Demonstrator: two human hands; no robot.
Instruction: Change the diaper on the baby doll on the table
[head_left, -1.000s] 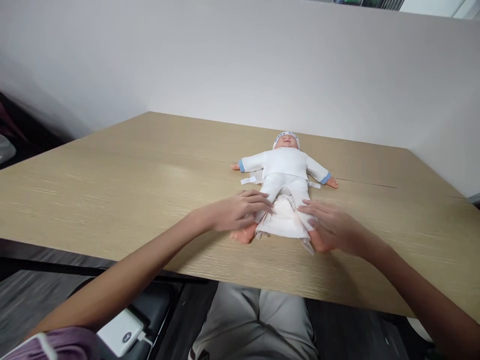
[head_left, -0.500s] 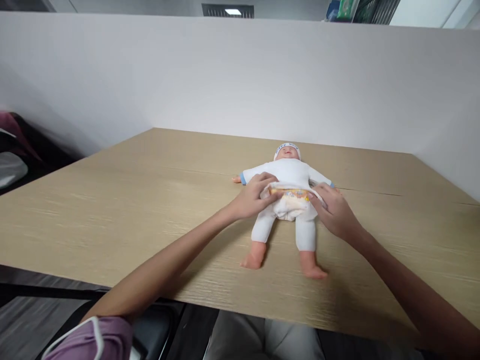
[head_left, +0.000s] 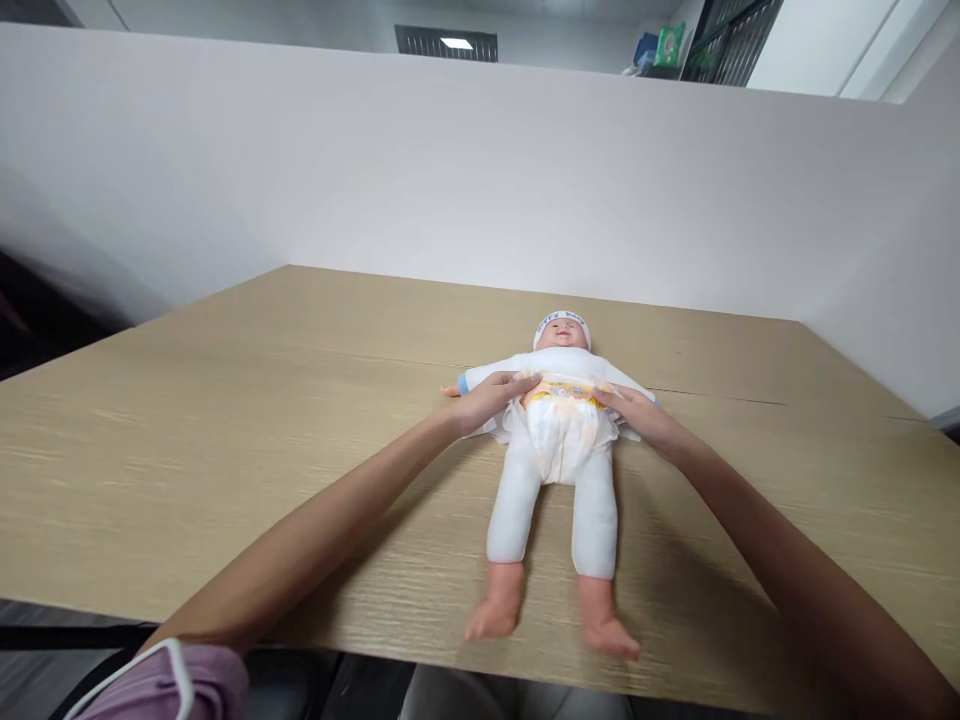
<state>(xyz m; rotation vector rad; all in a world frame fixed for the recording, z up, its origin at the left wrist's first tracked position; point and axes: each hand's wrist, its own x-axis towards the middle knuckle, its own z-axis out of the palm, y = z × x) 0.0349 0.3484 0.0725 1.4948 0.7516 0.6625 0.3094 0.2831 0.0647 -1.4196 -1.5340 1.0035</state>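
A baby doll [head_left: 512, 510] in white clothes with blue cuffs lies on its back, feet toward me. A white diaper [head_left: 564, 435] with an orange patterned waistband lies up over its hips and between its legs. The diaper's thin side flaps spread out at both hips. My left hand [head_left: 495, 396] is closed at the waistband's left corner, thumb on top. At the right corner, my right hand [head_left: 634, 410] pinches the band's edge. Fingers of both hands are partly hidden by the diaper and the doll's body.
The wooden table [head_left: 300, 470] stretches to both sides, with its near edge just below the doll's feet. A white partition [head_left: 480, 180] rises behind it. Beyond the partition sits a green package [head_left: 668, 46]. Dark items lie past the table's left side.
The diaper's front now lies flatter and higher over the doll's belly, both hands moving with it. The doll's legs reach closer to the near table edge. My view has shifted slightly.
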